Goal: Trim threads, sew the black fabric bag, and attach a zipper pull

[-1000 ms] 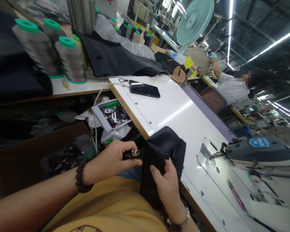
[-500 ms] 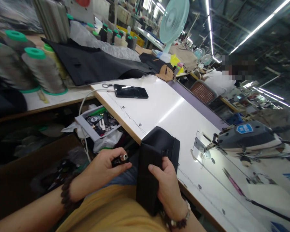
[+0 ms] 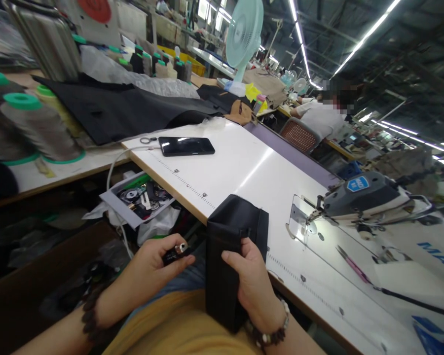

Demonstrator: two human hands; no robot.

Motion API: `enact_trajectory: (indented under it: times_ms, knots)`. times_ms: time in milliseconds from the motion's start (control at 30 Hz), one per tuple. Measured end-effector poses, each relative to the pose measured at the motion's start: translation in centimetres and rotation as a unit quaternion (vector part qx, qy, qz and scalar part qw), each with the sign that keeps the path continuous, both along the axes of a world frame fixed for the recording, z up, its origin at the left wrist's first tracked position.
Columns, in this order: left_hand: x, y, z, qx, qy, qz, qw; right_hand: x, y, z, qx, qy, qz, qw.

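My left hand (image 3: 153, 264) is closed around a small black lighter (image 3: 175, 252), its metal end pointing up and to the right. My right hand (image 3: 253, 281) grips a black leather-like pouch (image 3: 225, 266), thumb on the front and fingers at its side edge. The pouch stands upright over my lap and leans against the front edge of the white sewing table (image 3: 240, 172). A small gap separates the lighter from the pouch. The palm side of my right hand is hidden.
A phone (image 3: 187, 146) with a white cable lies on the table. At right stand a sewing machine (image 3: 366, 197) and pink-handled tweezers (image 3: 353, 264). An open drawer (image 3: 140, 199) of small parts sits below left. Thread cones (image 3: 40, 128) and black material (image 3: 133, 108) lie behind.
The view has turned slightly, so the surroundings sit further left. Both hands keep their hold on the lighter and the pouch, with hardly any other movement.
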State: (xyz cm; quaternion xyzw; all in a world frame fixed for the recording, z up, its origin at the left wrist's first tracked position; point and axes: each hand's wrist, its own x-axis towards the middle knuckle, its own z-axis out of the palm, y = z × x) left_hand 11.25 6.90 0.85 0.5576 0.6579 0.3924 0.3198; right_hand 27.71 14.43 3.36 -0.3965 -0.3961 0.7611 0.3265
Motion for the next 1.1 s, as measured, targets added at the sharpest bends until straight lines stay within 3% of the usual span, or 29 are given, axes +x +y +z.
enact_trajectory:
  times_ms: [267, 400, 533, 667, 933, 1100]
  knots:
    - [0.2, 0.0, 0.0, 0.018, 0.005, 0.014, 1.0, 0.1, 0.3, 0.1, -0.054, 0.026, -0.023, 0.998]
    - [0.6, 0.6, 0.0, 0.079, 0.012, 0.047, 0.996, 0.1, 0.7, 0.1, -0.077, 0.033, -0.031, 0.996]
    - [1.1, 2.1, 0.5, 0.12, 0.016, -0.001, 0.993, 0.2, 0.9, 0.2, -0.09, 0.052, -0.022, 0.994]
    - [1.6, 3.4, 0.6, 0.106, 0.016, -0.021, 0.994, 0.2, 1.1, 0.3, -0.094, 0.076, -0.013, 0.993]
    - [1.6, 4.4, 0.6, 0.069, 0.021, 0.006, 0.997, 0.2, 2.3, -0.8, -0.141, 0.093, -0.089, 0.982]
    - [1.5, 5.8, 1.1, 0.05, -0.007, 0.003, 0.999, 0.0, 3.6, -0.2, -0.175, 0.092, -0.085, 0.977]
